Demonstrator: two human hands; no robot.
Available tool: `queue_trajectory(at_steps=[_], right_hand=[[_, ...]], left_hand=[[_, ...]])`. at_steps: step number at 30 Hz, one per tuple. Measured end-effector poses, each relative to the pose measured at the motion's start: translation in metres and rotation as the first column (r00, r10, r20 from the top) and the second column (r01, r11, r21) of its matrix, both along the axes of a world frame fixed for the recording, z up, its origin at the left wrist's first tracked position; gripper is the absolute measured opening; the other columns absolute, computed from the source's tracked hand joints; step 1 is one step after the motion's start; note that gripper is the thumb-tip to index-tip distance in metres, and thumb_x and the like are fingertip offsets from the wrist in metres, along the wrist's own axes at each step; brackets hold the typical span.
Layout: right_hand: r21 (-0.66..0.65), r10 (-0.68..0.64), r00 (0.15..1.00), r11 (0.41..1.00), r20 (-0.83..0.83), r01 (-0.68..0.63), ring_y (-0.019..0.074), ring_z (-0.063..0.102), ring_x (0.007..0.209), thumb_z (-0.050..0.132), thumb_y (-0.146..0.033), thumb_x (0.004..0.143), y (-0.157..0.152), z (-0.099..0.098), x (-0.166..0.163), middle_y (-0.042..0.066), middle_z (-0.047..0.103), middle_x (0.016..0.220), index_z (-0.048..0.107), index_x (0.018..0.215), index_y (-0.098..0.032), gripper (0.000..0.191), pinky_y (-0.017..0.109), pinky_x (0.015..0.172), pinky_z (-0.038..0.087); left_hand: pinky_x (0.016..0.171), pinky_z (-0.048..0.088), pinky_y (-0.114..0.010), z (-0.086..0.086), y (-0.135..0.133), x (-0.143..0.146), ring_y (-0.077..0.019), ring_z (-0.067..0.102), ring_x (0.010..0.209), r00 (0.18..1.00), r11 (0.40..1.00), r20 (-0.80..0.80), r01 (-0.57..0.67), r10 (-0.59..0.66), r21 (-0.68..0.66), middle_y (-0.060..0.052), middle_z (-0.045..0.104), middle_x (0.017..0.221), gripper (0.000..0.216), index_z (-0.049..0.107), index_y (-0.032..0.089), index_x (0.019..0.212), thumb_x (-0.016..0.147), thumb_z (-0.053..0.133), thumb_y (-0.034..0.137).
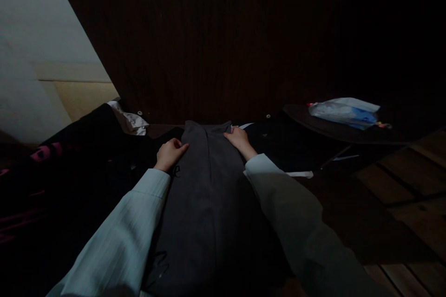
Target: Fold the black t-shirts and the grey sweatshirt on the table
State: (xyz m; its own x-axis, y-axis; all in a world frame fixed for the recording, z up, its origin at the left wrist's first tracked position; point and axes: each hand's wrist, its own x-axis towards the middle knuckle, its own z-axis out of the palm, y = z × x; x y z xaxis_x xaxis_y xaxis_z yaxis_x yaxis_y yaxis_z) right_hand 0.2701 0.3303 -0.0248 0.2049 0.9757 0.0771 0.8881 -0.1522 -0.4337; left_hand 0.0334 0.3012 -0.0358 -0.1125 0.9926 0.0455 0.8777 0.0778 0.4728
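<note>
A long dark grey garment (pixel 209 181) lies stretched out in front of me, with a seam or fold line down its middle and black lettering along its left side. My left hand (pixel 170 153) pinches the left edge near the far end, thumb on top of the cloth. On the opposite side, my right hand (pixel 240 140) grips the far right corner between thumb and fingers. The near part of the garment fades into shadow between my forearms, so its exact kind is hard to tell.
To the left is a heap of black cloth (pixel 90 158) with pink markings and a crumpled white cloth (pixel 134 120) at its far end. A dark wooden panel (pixel 216 46) rises behind. A blue and white plastic packet (pixel 348 111) rests on a dark rounded surface at right.
</note>
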Motion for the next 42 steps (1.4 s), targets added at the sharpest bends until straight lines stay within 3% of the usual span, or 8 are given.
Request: queue_trajectory(at_steps=[9,15,21,26,29,33,38,42], right_hand=[[-0.031,0.028,1.000,0.999,0.000,-0.028,0.0188,0.060,0.082,0.046,-0.034,0.074,0.000,0.001,0.000,0.006,0.066,0.083,0.062,0.071,-0.019,0.022,0.024,0.066,0.042],[-0.019,0.056,0.997,0.998,-0.049,-0.057,0.0151,0.059,0.075,0.051,-0.028,0.073,0.000,0.013,0.011,0.003,0.066,0.076,0.062,0.065,-0.019,0.016,0.022,0.062,0.040],[0.043,0.150,0.947,0.989,-0.285,-0.144,0.0101,0.055,0.050,0.050,-0.023,0.076,0.002,0.030,0.016,-0.001,0.059,0.049,0.056,0.056,-0.016,0.022,0.020,0.052,0.039],[0.022,0.140,0.805,0.988,-0.576,-0.156,0.0064,0.056,0.044,0.043,-0.013,0.082,-0.004,0.039,0.004,0.001,0.064,0.055,0.051,0.065,-0.015,0.019,0.015,0.047,0.041],[0.099,0.159,0.795,0.987,-0.586,-0.125,0.0076,0.060,0.051,0.042,-0.012,0.083,-0.007,0.042,-0.002,0.003,0.067,0.064,0.051,0.070,-0.014,0.016,0.017,0.051,0.045],[0.293,0.266,0.867,0.945,-0.421,-0.147,0.0117,0.065,0.071,0.044,-0.008,0.079,-0.009,0.043,0.000,0.005,0.069,0.081,0.055,0.084,-0.014,0.014,0.025,0.070,0.049],[0.364,0.394,0.863,0.891,-0.315,-0.273,0.0166,0.056,0.104,0.050,-0.012,0.075,-0.005,0.036,0.004,0.007,0.062,0.110,0.043,0.117,-0.017,0.043,0.033,0.089,0.043],[0.380,0.453,0.866,0.854,-0.212,-0.354,0.0203,0.041,0.121,0.057,-0.022,0.073,0.003,0.019,0.002,0.012,0.041,0.134,0.018,0.136,-0.017,0.075,0.037,0.099,0.035]], left_hand=[[0.056,0.039,-0.024,0.004,0.004,-0.009,-0.0185,0.060,0.070,0.998,0.984,0.040,0.051,-0.045,-0.172,-0.004,0.064,0.074,0.026,0.059,0.020,0.075,0.065,0.052,0.043],[0.053,0.038,-0.023,0.010,-0.005,-0.007,-0.0172,0.058,0.067,0.996,0.993,0.069,0.064,-0.057,-0.098,-0.003,0.063,0.071,0.020,0.057,0.019,0.073,0.064,0.050,0.036],[0.046,0.037,-0.021,0.017,-0.012,0.000,-0.0133,0.054,0.051,0.962,0.999,0.272,0.019,-0.028,0.035,0.001,0.057,0.058,0.018,0.052,0.018,0.076,0.067,0.046,0.033],[0.047,0.041,-0.021,0.028,-0.023,0.006,-0.0131,0.054,0.045,0.942,0.996,0.334,-0.021,-0.010,0.088,0.003,0.056,0.051,0.020,0.050,0.017,0.084,0.072,0.044,0.032],[0.057,0.044,-0.023,0.036,-0.030,0.010,-0.0145,0.059,0.056,0.962,0.985,0.273,-0.071,0.026,0.157,0.000,0.063,0.060,0.021,0.050,0.017,0.089,0.076,0.042,0.030],[0.069,0.045,-0.026,0.039,-0.032,0.014,-0.0180,0.063,0.075,0.984,0.967,0.178,-0.033,-0.013,0.254,-0.005,0.067,0.077,0.025,0.047,0.016,0.100,0.080,0.039,0.030],[0.078,0.044,-0.035,0.035,-0.030,0.016,-0.0245,0.061,0.089,0.997,0.953,0.002,0.078,-0.082,0.292,-0.013,0.065,0.093,0.034,0.041,0.011,0.111,0.084,0.035,0.030],[0.097,0.032,-0.041,0.023,-0.024,0.015,-0.0245,0.045,0.116,0.958,0.906,-0.031,0.280,-0.285,0.318,-0.018,0.051,0.123,0.053,0.024,0.010,0.129,0.084,0.036,0.033]])
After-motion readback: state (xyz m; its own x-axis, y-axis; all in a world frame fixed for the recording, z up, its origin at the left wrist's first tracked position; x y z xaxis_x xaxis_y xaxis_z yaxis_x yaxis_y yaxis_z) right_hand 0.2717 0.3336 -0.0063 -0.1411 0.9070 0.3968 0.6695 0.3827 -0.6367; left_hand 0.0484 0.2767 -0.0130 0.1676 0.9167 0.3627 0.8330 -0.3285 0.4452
